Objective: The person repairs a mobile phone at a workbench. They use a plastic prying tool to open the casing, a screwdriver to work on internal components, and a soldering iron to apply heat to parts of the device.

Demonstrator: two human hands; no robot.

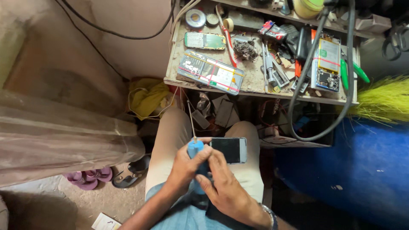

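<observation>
Two bare hands meet over the person's lap, above tan trousers. The left hand (184, 167) is wrapped around the blue handle of a screwdriver (195, 149), fingers pressed together on it, and the thin metal shaft rises almost upright from the handle toward the workbench (255, 81). The right hand (226, 185) lies just beside it; its fingers reach up to the near edge of a smartphone (230, 150) and seem to pinch it, though the exact grip is hard to make out from this angle. The phone lies flat, dark screen up, over the right thigh, touching the screwdriver handle at its left end.

On the dusty workbench ahead lie an opened phone with red lines across its exposed insides (211, 71), a green circuit board (204, 41), another opened phone (327, 64) at the right, and a clutter of small tools between them. A thick black cable (313, 127) loops down in front of the bench. A yellow cloth (147, 97) sits under the bench's left corner, purple sandals (87, 178) lie on the floor at the left, and a blue drum (362, 162) stands at the right.
</observation>
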